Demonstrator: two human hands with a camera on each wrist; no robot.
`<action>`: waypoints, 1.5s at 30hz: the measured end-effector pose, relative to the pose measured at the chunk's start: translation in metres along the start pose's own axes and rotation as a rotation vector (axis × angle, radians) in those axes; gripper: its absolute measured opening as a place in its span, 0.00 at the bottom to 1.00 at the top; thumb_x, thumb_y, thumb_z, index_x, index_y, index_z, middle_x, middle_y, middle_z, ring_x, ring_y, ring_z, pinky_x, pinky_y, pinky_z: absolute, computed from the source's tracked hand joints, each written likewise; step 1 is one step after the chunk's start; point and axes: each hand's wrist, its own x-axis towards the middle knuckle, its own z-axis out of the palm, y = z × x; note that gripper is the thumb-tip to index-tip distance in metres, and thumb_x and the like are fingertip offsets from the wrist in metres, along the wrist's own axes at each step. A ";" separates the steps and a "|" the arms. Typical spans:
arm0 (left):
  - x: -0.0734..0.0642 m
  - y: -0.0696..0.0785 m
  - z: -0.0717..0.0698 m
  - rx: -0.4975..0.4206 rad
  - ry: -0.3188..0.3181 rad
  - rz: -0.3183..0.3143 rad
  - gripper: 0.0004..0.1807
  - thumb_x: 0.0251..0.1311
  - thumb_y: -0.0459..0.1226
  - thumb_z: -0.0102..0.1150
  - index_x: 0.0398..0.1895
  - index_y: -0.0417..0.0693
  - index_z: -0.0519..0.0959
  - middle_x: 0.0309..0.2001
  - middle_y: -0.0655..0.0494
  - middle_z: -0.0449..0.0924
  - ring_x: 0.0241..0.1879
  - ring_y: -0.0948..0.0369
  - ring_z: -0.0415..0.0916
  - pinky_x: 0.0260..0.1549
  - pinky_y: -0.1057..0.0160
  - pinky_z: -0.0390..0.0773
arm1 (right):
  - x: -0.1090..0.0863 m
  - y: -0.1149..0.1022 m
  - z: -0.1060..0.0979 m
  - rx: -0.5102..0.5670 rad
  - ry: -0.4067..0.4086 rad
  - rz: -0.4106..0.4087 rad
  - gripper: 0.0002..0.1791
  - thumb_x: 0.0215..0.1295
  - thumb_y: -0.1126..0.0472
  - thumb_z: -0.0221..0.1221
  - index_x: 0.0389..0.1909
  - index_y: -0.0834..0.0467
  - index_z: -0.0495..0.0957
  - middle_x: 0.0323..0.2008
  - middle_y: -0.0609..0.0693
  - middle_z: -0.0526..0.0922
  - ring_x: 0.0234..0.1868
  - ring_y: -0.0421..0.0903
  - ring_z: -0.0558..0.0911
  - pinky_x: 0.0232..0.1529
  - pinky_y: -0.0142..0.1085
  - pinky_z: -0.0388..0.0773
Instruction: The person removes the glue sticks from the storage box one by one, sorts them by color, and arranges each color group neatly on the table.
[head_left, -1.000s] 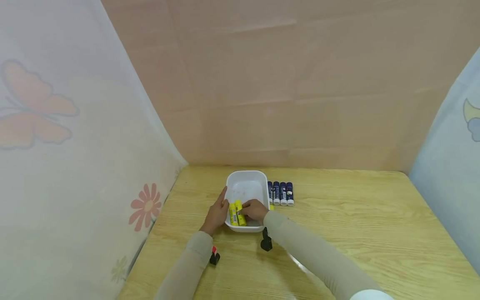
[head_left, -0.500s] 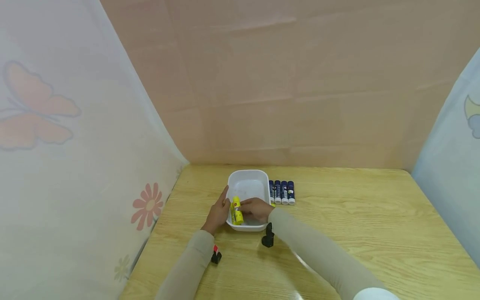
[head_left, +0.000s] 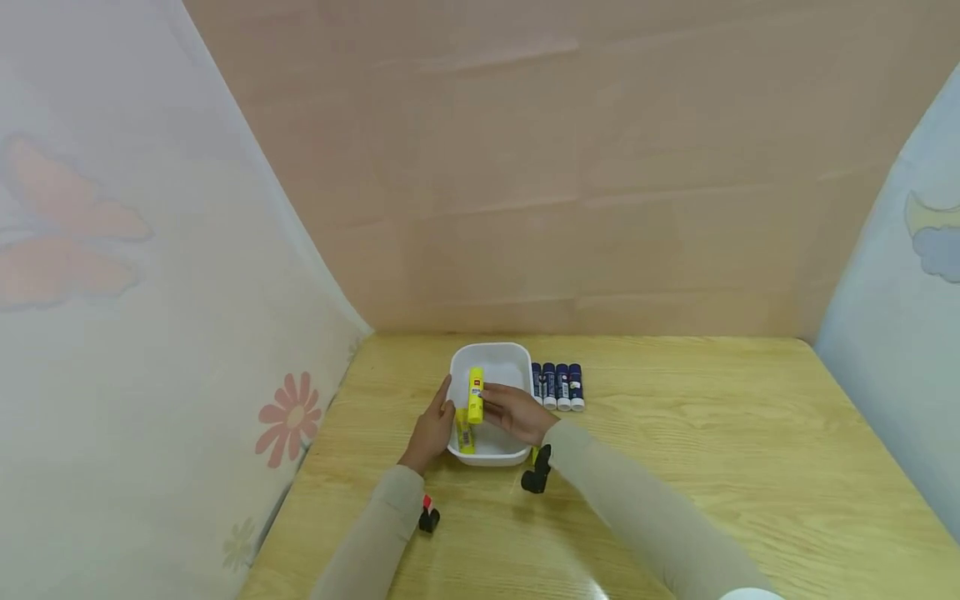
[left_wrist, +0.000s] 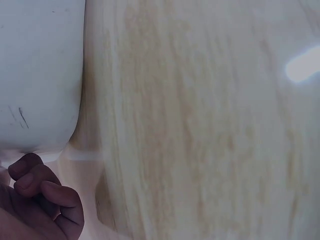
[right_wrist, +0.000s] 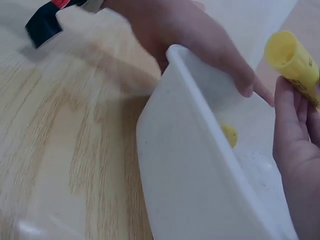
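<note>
A yellow glue stick (head_left: pixel 476 396) is pinched upright between the thumb and fingers of my right hand (head_left: pixel 517 414), raised over the white plastic tray (head_left: pixel 491 459). In the right wrist view, the end of the held glue stick (right_wrist: pixel 287 52) is up above the rim. Another yellow glue stick (head_left: pixel 466 435) lies inside the tray by its left wall. My left hand (head_left: pixel 430 435) grips the tray's left side, thumb over the rim in the right wrist view. Its other fingers (left_wrist: pixel 37 177) curl against the outside in the left wrist view.
Several dark blue glue sticks (head_left: pixel 563 387) with white ends lie in a row right of the tray. Something yellow (head_left: pixel 535 455) shows partly behind my right wrist. The wooden table (head_left: pixel 697 450) is bounded by a brown backdrop (head_left: pixel 600 208) and patterned side cloths.
My right hand has lifted one yellow glue stick from beside the other in the tray, up and slightly away from me. The left hand stays on the tray's side.
</note>
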 end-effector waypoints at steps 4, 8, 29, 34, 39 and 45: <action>0.002 0.000 -0.004 -0.006 0.005 -0.021 0.27 0.74 0.55 0.32 0.73 0.88 0.46 0.59 0.41 0.74 0.31 0.55 0.76 0.26 0.58 0.72 | 0.001 -0.004 0.000 0.066 -0.023 -0.041 0.25 0.76 0.65 0.46 0.70 0.69 0.58 0.70 0.67 0.58 0.56 0.46 0.76 0.60 0.38 0.69; 0.003 0.002 -0.006 -0.004 0.005 -0.030 0.27 0.73 0.56 0.33 0.73 0.88 0.47 0.63 0.43 0.72 0.37 0.53 0.76 0.31 0.56 0.73 | -0.003 -0.011 -0.002 0.132 -0.039 -0.065 0.26 0.76 0.63 0.46 0.70 0.67 0.57 0.71 0.65 0.56 0.61 0.50 0.72 0.61 0.37 0.68; 0.000 0.003 -0.009 0.048 0.013 0.000 0.28 0.73 0.57 0.32 0.74 0.85 0.46 0.67 0.42 0.68 0.36 0.52 0.74 0.38 0.49 0.71 | -0.066 -0.042 -0.081 -0.097 0.092 -0.060 0.27 0.77 0.64 0.46 0.71 0.69 0.52 0.67 0.66 0.60 0.63 0.54 0.70 0.63 0.44 0.65; 0.000 0.004 -0.007 0.034 0.000 0.006 0.28 0.74 0.56 0.33 0.75 0.81 0.47 0.67 0.43 0.67 0.44 0.49 0.74 0.46 0.44 0.70 | -0.079 -0.038 -0.098 -0.193 0.100 -0.023 0.26 0.76 0.64 0.46 0.68 0.72 0.54 0.65 0.67 0.62 0.59 0.51 0.75 0.61 0.46 0.67; 0.000 0.005 -0.004 0.019 -0.011 0.001 0.29 0.74 0.56 0.31 0.76 0.80 0.46 0.69 0.44 0.64 0.46 0.48 0.73 0.46 0.44 0.69 | -0.085 -0.033 -0.109 -0.280 0.095 -0.021 0.28 0.75 0.63 0.47 0.69 0.74 0.54 0.61 0.65 0.69 0.57 0.50 0.77 0.59 0.44 0.70; 0.000 0.005 -0.004 0.023 -0.009 0.006 0.28 0.74 0.55 0.32 0.76 0.81 0.46 0.69 0.45 0.64 0.46 0.49 0.73 0.45 0.46 0.70 | -0.086 -0.026 -0.111 -0.268 0.084 0.016 0.29 0.75 0.64 0.49 0.69 0.76 0.54 0.63 0.68 0.67 0.56 0.49 0.79 0.58 0.43 0.71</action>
